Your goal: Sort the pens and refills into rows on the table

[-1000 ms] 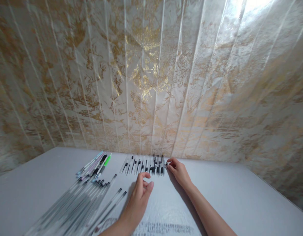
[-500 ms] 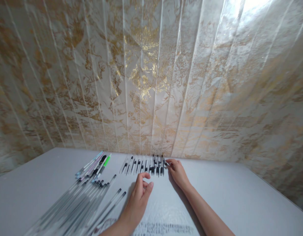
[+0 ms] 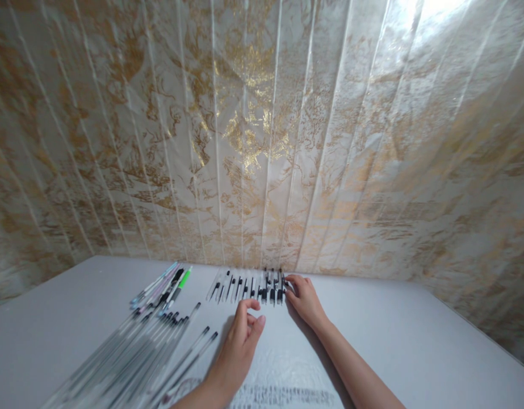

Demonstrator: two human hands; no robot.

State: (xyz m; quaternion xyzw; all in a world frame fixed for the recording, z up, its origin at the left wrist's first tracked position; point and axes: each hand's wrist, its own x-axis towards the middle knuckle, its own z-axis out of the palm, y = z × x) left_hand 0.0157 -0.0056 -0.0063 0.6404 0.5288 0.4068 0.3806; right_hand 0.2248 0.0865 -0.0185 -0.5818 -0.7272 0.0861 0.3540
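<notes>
A row of clear pen barrels with black parts and thin refills lies near the back edge of the table. At its right end, black-capped pens lie side by side. My right hand rests at that end, its fingertips against the last pen and its thumb apart from the index finger. Part of that pen is hidden by the fingers. My left hand hovers just in front of the row with fingers loosely curled, thumb apart and nothing in it.
On the left, many black-tipped refills lie in a fanned pile, with two separate refills beside it. Behind them are coloured pens, including a green pen. Printed sheet plastic lies at the front. A patterned curtain hangs behind the white table.
My right hand has shifted slightly left against the end of the row, and its thumb has moved down, apart from the index finger. My left hand has stayed put.
</notes>
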